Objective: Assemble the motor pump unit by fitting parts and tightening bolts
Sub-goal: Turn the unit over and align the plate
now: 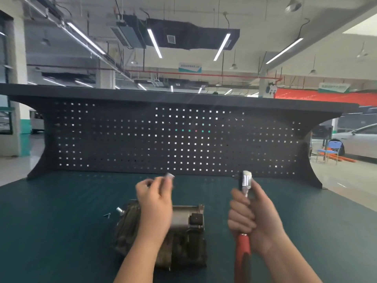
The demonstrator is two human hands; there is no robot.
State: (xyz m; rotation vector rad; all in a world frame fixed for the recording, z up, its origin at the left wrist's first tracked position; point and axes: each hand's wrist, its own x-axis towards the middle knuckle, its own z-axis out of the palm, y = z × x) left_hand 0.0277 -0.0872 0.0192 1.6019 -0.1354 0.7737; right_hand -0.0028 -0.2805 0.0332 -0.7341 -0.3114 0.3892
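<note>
The motor pump unit (183,227), a dark metal body with a silver cylinder, lies on the green bench mat below my hands. My left hand (155,207) is raised above it and pinches a small silver socket (169,176) between thumb and fingers. My right hand (251,217) grips a ratchet wrench by its shaft, its red handle (242,256) pointing down toward me and its silver head (246,179) pointing up. The two hands are apart, socket left of the ratchet head. The picture is blurred by motion.
A couple of small dark bolts (107,215) lie on the mat left of the unit. A black pegboard back panel (163,139) with a shelf on top closes the far side of the bench. Workshop floor and a car (357,139) show at the right.
</note>
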